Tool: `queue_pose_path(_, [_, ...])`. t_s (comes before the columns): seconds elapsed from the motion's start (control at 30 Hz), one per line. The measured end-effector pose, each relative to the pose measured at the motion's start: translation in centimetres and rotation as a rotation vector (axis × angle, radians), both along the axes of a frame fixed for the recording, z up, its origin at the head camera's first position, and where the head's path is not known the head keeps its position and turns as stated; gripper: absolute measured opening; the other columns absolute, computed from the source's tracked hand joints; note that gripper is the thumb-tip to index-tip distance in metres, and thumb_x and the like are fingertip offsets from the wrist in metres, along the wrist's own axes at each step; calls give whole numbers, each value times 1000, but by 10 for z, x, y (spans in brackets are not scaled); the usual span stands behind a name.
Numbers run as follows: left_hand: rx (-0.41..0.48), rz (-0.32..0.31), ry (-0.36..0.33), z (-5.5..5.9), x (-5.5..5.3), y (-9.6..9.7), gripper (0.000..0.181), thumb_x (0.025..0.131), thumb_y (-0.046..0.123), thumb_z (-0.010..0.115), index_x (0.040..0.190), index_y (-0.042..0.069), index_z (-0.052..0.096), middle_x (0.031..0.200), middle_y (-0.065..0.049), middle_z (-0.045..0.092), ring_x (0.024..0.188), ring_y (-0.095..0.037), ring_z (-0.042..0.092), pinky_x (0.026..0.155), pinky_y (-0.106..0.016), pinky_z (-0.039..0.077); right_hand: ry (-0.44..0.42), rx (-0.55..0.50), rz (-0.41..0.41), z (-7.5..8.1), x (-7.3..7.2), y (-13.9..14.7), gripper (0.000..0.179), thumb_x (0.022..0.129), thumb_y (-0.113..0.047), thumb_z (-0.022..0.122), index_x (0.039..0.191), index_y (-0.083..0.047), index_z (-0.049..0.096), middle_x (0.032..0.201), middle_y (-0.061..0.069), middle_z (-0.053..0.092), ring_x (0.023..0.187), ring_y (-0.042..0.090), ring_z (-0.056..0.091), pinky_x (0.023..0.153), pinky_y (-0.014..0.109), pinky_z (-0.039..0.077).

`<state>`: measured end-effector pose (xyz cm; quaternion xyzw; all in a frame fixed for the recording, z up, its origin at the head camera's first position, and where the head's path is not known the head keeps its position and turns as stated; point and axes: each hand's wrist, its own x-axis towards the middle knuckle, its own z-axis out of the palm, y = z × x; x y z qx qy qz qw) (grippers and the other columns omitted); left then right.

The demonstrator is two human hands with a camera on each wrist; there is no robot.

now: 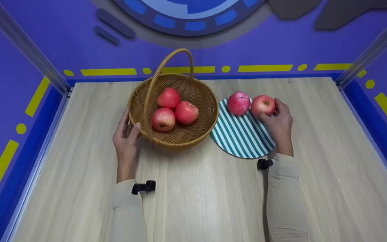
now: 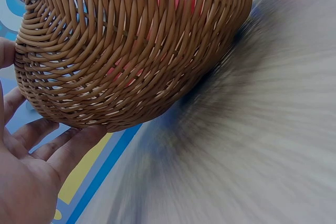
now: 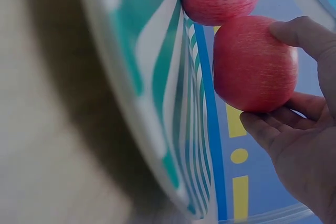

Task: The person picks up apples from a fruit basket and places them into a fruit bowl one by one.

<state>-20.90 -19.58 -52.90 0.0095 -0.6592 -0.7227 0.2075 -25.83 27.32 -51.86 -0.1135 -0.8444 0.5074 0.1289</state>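
Observation:
A brown wicker basket [image 1: 207, 134] with a tall arched handle holds three red apples [image 1: 186, 112] grouped toward its left. My left hand [image 1: 126, 143] grips the basket's left side, thumb near the rim. In the left wrist view its fingers [image 2: 79, 148] press the woven wall from outside and below. On the right, my right hand [image 1: 280, 124] holds another red apple [image 1: 262, 105] between thumb and fingers, over the edge of a round green-and-white striped mat [image 1: 244, 137]. Just left of that apple, a pinkish-red apple [image 1: 238, 103] sits at the mat's far side.
Everything stands on a light wood-grain table [image 1: 193, 195]. A blue back wall [image 1: 247, 50] with yellow dashes rises right behind the basket, and side walls close in the left and right. Small black devices [image 1: 143, 187] are strapped at both wrists.

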Motion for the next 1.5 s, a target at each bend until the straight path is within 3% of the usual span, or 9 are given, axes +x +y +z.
queue_pose_path(0.37, [3, 2, -13, 0, 0, -1, 61, 101, 13, 68, 160, 12, 50, 161, -9, 50, 146, -33, 49, 104, -30, 53, -60, 6, 11, -2, 1, -1, 81, 96, -19, 76, 164, -3, 36, 161, 18, 41, 147, 32, 43, 118, 43, 41])
queue_pose_path(0.77, [33, 5, 0, 1, 0, 1, 61, 101, 12, 69, 159, 12, 52, 160, -10, 51, 144, -35, 50, 97, -28, 56, -54, 16, 30, -4, -1, 0, 82, 95, -19, 77, 164, -1, 36, 161, 20, 42, 145, 32, 45, 118, 44, 42])
queue_pose_path(1.0, [35, 0, -31, 1, 2, 0, 60, 101, 14, 69, 159, 14, 52, 159, -10, 52, 144, -33, 51, 89, -26, 58, -32, 56, 32, -5, -2, 1, 80, 94, -18, 77, 161, 3, 39, 158, 23, 44, 144, 34, 47, 118, 44, 41])
queue_pose_path(1.5, [41, -1, -21, 0, 1, 0, 60, 101, 15, 69, 159, 15, 52, 159, -9, 52, 144, -35, 51, 90, -27, 58, -69, -1, 55, 0, 1, 0, 84, 96, -21, 79, 163, 1, 34, 163, 22, 38, 149, 34, 41, 120, 44, 39])
